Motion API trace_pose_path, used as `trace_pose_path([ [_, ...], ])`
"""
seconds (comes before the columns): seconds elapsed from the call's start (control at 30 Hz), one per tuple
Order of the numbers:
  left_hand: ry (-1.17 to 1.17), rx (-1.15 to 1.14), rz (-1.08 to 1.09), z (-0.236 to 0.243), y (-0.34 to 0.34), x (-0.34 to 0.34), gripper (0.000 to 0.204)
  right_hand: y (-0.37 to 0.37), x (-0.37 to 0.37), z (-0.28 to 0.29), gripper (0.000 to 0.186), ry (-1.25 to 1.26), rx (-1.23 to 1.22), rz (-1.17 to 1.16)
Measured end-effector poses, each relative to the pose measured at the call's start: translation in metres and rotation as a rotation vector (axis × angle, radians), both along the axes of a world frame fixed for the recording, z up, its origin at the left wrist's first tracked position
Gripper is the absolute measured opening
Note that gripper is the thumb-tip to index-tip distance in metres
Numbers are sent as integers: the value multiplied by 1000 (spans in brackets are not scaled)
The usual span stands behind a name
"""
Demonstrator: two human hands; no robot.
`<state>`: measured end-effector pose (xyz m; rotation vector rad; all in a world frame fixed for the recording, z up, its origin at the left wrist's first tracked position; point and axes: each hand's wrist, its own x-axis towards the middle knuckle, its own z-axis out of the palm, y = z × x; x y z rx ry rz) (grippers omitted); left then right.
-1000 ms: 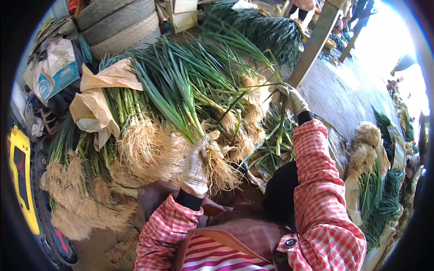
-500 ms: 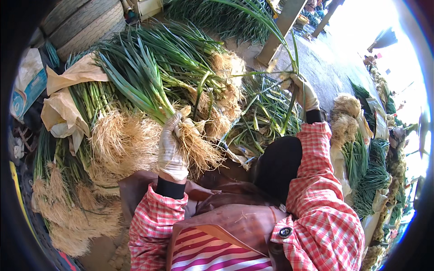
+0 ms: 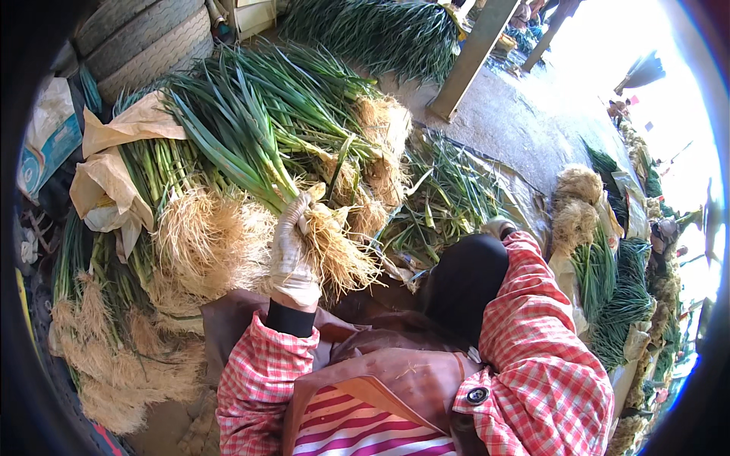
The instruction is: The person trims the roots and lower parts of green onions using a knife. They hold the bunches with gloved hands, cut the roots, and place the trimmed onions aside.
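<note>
My left hand [image 3: 293, 251], in a pale glove, is closed round the white lower stems of a bunch of green onions [image 3: 262, 156]. Its green leaves point up and away to the left, and its straw-coloured roots hang to the right of my fist. My right hand [image 3: 498, 226], also gloved, is low beside my dark-clad knee, close to a heap of loose green leaves [image 3: 449, 194]. Only a small part of that hand shows; its fingers are mostly hidden.
More rooted green onions [image 3: 205, 228] lie heaped at the left, beside brown paper [image 3: 114, 194]. Tyres [image 3: 152, 45] are stacked at the far left. A metal post [image 3: 471, 61] rises from the floor beyond. Bundled onions [image 3: 601, 262] line the right side.
My right hand has dropped down toward my knee, and the long green leaves it held up are no longer seen in it. My left hand keeps its bunch nearly in place.
</note>
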<state>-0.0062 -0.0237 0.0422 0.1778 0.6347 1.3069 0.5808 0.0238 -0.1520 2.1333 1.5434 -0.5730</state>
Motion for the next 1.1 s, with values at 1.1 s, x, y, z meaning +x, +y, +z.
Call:
trace_pose_path([
  [1.1,234,64,-78,-5,-3,11,32,36,-383,260,26,529,713,608],
])
